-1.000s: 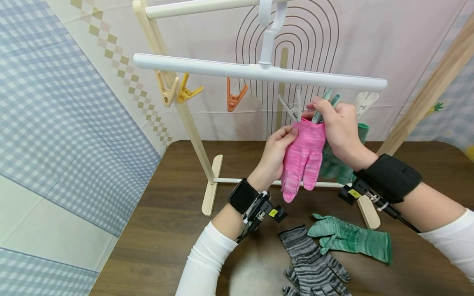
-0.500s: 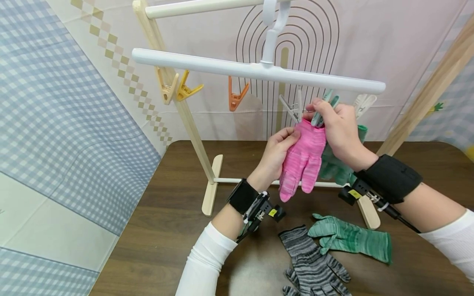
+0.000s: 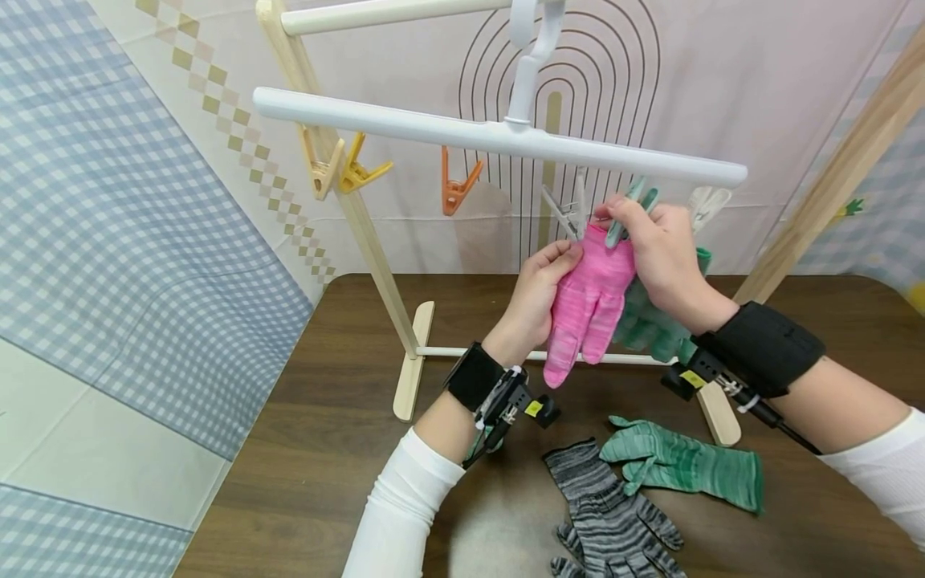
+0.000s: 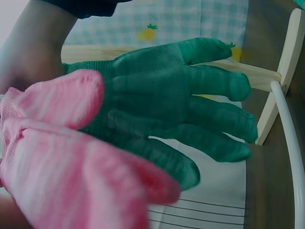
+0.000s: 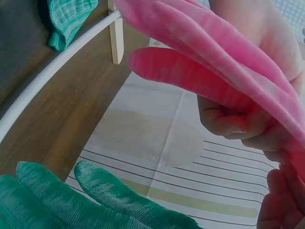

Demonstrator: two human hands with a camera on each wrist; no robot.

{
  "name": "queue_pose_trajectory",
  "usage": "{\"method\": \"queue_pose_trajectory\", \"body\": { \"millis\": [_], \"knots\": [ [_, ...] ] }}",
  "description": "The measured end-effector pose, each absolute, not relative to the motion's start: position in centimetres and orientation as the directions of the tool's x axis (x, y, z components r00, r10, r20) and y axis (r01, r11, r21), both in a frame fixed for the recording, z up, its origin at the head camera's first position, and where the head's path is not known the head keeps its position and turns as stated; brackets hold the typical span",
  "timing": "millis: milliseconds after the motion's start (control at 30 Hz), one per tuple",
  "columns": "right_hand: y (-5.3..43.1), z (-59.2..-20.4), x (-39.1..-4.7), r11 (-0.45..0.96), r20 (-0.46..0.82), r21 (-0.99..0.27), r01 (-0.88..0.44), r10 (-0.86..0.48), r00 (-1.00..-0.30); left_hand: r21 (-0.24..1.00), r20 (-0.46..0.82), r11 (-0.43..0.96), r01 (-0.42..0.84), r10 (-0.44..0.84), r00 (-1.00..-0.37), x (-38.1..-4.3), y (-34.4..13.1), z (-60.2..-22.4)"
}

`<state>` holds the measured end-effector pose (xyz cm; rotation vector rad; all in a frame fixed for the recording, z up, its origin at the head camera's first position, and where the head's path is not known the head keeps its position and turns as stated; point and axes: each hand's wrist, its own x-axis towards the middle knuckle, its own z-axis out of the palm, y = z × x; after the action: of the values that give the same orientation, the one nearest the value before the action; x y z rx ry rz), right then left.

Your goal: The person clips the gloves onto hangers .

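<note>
A pink glove (image 3: 591, 293) hangs cuff up under the white hanger bar (image 3: 433, 127). With thumb and fingers my left hand (image 3: 536, 295) pinches its left edge near the cuff. My right hand (image 3: 668, 257) holds a teal clothespin (image 3: 616, 233) at the right part of the cuff; some fingers are hidden behind the glove. A grey clothespin (image 3: 567, 217) sits at the cuff's left corner; whether it bites the fabric I cannot tell. Behind the right hand hangs a green glove (image 4: 152, 90), fingers down, below a white clothespin (image 3: 708, 207).
Beige (image 3: 321, 168), yellow (image 3: 361, 167) and orange (image 3: 458, 185) clothespins hang from the bar's left half. A wooden rack (image 3: 376, 257) carries the hanger. On the brown table (image 3: 318, 474) lie a grey striped glove (image 3: 607, 506) and another green glove (image 3: 686, 466).
The hanger's left end has risen slightly and the bar has shifted a little left. The pink glove's fingertips have moved slightly up and left. Both hands keep their holds.
</note>
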<state>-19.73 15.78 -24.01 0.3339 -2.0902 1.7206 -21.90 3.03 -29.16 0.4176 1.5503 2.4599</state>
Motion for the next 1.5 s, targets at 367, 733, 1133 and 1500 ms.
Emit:
{"method": "queue_pose_trajectory", "body": {
  "millis": [367, 733, 1133, 1500],
  "knots": [
    [16.0, -24.2, -19.8, 0.207, 0.424, -0.892, -0.402, 0.074, -0.903, 0.891, 0.124, -0.454, -0.027, 0.301, -0.946, -21.9, 3.4, -28.7],
    [16.1, -24.4, -19.8, 0.138, 0.404, -0.908, -0.395, 0.042, -0.914, 0.890, 0.114, -0.454, -0.034, 0.295, -0.949, -21.9, 3.3, -28.9],
    [16.2, -24.6, -19.9, 0.144, 0.406, -0.906, -0.398, 0.031, -0.913, 0.895, 0.108, -0.444, -0.047, 0.317, -0.942, -22.1, 2.9, -29.7],
    [16.1, -24.7, -19.9, 0.087, 0.400, -0.914, -0.397, 0.023, -0.916, 0.906, 0.073, -0.417, -0.073, 0.325, -0.943, -22.3, 1.5, -30.4]
  ]
}}
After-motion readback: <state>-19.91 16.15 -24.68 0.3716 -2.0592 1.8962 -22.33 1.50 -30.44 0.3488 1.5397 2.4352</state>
